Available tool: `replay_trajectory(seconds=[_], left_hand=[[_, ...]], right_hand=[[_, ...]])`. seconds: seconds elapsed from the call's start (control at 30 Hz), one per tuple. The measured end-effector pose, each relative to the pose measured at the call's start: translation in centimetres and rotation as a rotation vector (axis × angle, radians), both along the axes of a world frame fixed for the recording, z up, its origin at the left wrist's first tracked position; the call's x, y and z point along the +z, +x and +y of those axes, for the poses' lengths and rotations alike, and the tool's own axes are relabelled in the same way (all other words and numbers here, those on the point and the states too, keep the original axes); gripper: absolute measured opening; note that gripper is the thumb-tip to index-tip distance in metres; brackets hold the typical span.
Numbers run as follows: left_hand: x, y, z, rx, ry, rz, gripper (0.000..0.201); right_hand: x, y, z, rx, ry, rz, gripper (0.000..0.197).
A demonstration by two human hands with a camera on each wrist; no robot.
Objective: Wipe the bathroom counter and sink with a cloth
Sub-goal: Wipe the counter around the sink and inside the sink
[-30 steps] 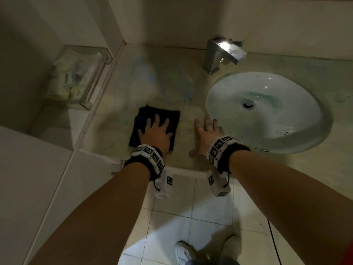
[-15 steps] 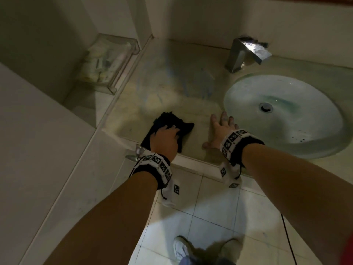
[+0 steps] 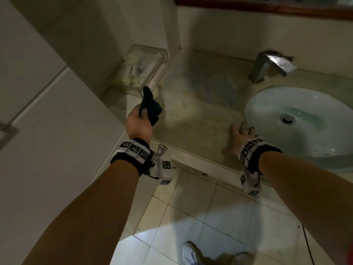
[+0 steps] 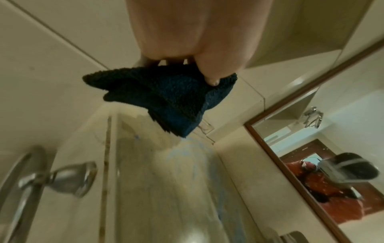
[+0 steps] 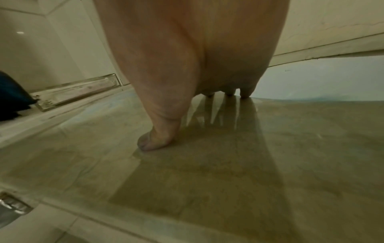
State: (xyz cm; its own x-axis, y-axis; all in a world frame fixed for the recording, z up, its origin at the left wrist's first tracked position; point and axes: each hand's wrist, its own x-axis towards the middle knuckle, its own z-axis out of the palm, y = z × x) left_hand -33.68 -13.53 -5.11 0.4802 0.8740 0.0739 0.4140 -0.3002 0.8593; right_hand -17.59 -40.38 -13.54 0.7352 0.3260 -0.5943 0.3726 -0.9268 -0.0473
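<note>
My left hand (image 3: 140,119) holds a dark blue cloth (image 3: 150,106) bunched up, lifted off the counter (image 3: 200,96) near its left front corner. In the left wrist view the cloth (image 4: 166,98) hangs folded from my fingers and thumb (image 4: 212,65). My right hand (image 3: 239,134) rests flat on the counter, fingers spread, just left of the round white sink (image 3: 315,134). The right wrist view shows its thumb (image 5: 158,138) and fingertips touching the glossy beige counter (image 5: 207,172). A square chrome tap (image 3: 267,66) stands behind the sink.
A clear tray (image 3: 137,69) of small toiletries sits on a lower ledge left of the counter. A wood-framed mirror (image 4: 311,164) hangs above the back wall. A chrome towel ring (image 4: 41,180) is fixed below the counter's left front. Tiled floor (image 3: 191,226) lies below.
My left hand gathered the flat cloth into a bunch and lifted it off the counter to the left. The right hand stayed planted on the counter.
</note>
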Motion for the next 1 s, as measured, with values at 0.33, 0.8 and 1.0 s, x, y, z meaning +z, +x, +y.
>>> replay_trajectory(seconds=[0.33,0.8,1.0], left_hand=[[-9.8,-0.4,1.0,-0.553,0.208,0.851,0.05],[-11.2,-1.9,4.3,-0.712,0.517,1.017,0.061],[-11.1,-0.9,3.8,-0.674,0.497,0.962,0.059]], right_hand=[[-0.2,0.1,-0.1,0.004,0.008,0.0,0.116],[0.5,0.1,4.1,-0.011,0.028,0.018,0.124],[0.0,0.8,4.5,-0.029,-0.007,0.031,0.13]])
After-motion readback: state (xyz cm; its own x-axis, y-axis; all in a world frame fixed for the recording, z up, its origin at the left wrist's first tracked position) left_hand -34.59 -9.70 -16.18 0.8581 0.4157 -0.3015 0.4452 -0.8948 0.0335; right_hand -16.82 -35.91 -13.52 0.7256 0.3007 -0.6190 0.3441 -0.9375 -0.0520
